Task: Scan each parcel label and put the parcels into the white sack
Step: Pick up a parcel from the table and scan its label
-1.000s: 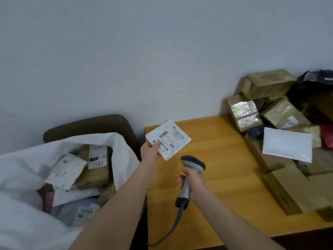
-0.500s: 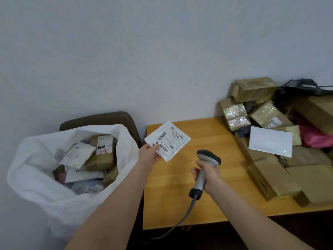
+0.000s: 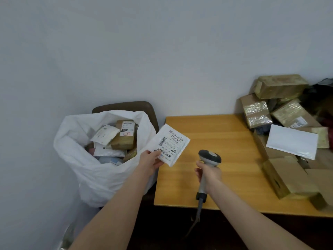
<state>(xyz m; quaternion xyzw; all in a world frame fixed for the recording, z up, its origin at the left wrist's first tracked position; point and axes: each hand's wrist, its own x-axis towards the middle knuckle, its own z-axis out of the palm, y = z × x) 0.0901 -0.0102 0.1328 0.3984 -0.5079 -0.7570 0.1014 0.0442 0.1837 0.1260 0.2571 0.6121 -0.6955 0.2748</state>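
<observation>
My left hand (image 3: pixel 150 160) pinches the lower corner of a small flat white parcel (image 3: pixel 171 142), label and barcode facing up, held over the table's left edge beside the sack. My right hand (image 3: pixel 209 173) grips the handle of a grey barcode scanner (image 3: pixel 209 156), its head a little right of and below the parcel; its cable hangs down past the table front. The white sack (image 3: pixel 93 170) stands open at the left with several parcels inside, among them a brown box with a label (image 3: pixel 125 134).
A wooden table (image 3: pixel 216 141) carries a heap of brown boxes (image 3: pixel 288 177) and a white envelope (image 3: pixel 292 143) along its right side. A dark chair back (image 3: pixel 126 106) rises behind the sack. A pale wall closes the back and left.
The view has shifted left and pulled back, showing the whole sack. My left hand with the parcel has moved toward the sack; the scanner stays just right of it.
</observation>
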